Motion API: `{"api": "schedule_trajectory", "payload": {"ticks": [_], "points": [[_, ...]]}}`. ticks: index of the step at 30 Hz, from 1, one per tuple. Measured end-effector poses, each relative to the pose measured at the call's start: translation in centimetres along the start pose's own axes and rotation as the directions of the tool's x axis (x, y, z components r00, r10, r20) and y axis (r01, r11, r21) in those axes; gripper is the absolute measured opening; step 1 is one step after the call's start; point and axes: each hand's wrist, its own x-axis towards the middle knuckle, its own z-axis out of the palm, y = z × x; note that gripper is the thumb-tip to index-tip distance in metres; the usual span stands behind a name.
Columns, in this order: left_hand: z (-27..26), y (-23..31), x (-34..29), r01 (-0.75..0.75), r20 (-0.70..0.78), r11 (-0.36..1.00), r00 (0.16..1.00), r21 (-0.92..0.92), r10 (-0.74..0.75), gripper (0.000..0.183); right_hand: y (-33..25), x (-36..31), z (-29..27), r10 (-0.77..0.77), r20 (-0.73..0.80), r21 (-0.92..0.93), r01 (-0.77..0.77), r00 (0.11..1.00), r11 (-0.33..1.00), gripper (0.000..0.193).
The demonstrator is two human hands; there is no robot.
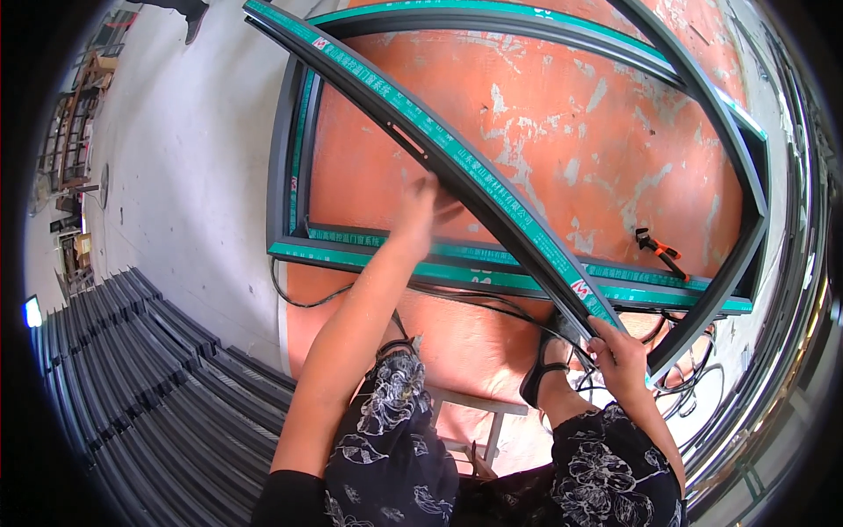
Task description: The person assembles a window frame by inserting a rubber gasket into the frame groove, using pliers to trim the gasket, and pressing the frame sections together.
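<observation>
A dark grey window frame with green film strips is tilted up in front of me, its long side (457,171) slanting from upper left to lower right. My right hand (619,356) is closed round its lower end, thumb on top. Beside the slot in that long side is my left hand (423,215), smeared by motion. Whether it touches the frame I cannot tell. Beneath lies a larger dark frame (386,253) with the same green film. A wrench-like tool (660,252) with a black jaw and orange-black handle rests by the lower frame's near side.
The frames are over a worn orange board (544,114). Black cables (702,373) tangle near my feet, with a small stool (479,407) between my legs. Stacked dark profiles (158,395) fill the lower left; long profiles (790,290) run along the right. Another person's foot (195,26) shows at the top.
</observation>
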Motion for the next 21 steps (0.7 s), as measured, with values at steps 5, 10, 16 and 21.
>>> {"api": "schedule_trajectory", "payload": {"ticks": [5,10,16,21], "points": [[0.2,1.0,1.2,-0.088,0.04,0.994,0.995,-0.069,0.091,0.024,-0.8,0.0,-0.4,-0.015,0.028,0.028,0.014,0.999,1.0,0.031],[-0.6,1.3,0.4,-0.058,0.018,0.997,0.998,-0.053,0.059,0.022,-1.3,-0.7,-1.6,0.096,0.678,0.582,-0.612,0.729,0.536,0.031],[0.4,0.8,1.0,-0.091,0.017,0.996,0.996,-0.02,0.092,0.021,-0.4,-0.7,-1.3,0.214,0.628,0.574,-0.63,0.749,0.523,0.031],[0.7,1.1,1.1,-0.13,-0.045,0.985,0.99,0.116,0.136,0.02,-0.7,-0.5,0.0,0.291,0.491,0.509,-0.542,0.821,0.669,0.028]]}}
